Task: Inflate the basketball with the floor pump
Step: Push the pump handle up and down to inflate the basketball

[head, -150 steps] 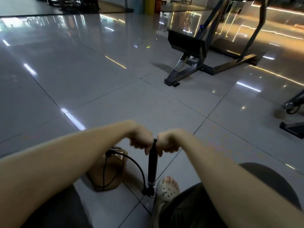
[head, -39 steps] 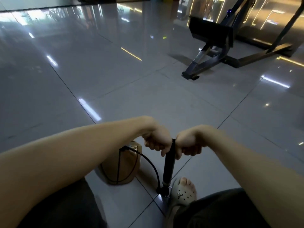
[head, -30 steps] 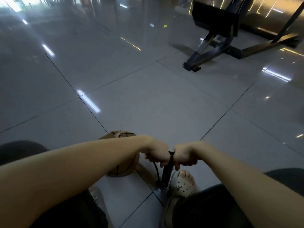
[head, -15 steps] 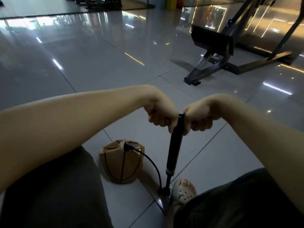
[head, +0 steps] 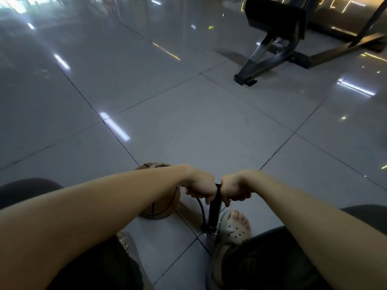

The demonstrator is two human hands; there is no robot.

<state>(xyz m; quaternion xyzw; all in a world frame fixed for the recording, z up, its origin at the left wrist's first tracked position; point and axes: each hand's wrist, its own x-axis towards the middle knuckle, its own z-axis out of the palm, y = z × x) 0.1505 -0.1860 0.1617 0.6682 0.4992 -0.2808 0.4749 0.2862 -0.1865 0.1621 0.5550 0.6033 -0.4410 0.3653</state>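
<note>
Basketball (head: 161,208) sits low beside left hand (head: 201,188), which with right hand (head: 234,189) grips floor pump (head: 214,212) handle.

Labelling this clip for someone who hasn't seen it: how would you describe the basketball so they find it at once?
Start at the grey tiled floor, near the bottom centre, where the left hand and right hand grip the black pump. Just left of it, half hidden under the left forearm, sits the basketball: the only tan, rounded thing with black seams.
</note>
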